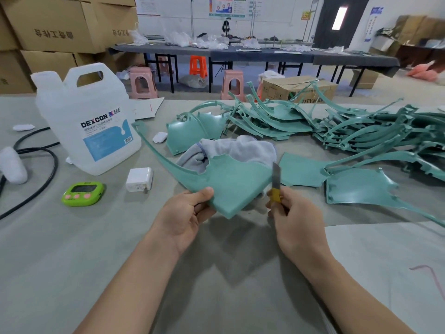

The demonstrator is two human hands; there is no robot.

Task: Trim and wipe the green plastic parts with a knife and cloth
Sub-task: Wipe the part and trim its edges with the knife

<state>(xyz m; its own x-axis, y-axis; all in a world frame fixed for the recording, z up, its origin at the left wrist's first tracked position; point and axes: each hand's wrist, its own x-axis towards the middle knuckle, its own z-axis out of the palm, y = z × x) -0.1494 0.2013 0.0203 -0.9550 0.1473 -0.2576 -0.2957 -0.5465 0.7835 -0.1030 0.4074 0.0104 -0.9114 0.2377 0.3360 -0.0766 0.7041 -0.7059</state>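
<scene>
The step in hand looks like trimming, and wiping appears still to come.

At the left of the grey table stand a white translucent plastic jug with a blue label and a lime-green digital timer, both well clear of the work.

The left hand pinches the near corner of a teal-green moulded plastic part with a long curved arm. Its thumb lies on top and its fingers are curled beneath, tilting the panel up off the table.

Behind the part, partly hidden by it, lies a crumpled pale grey cloth, which neither hand touches.

The right hand grips a yellow-handled utility knife with the blade pointing up and away, right at the panel's right edge. Whether steel meets plastic cannot be told.

The next move probably calls for a firm left-hand hold while the blade runs along that edge, angled away from the fingers.

To the right, a heap of similar teal-green parts waits on the table.
</scene>
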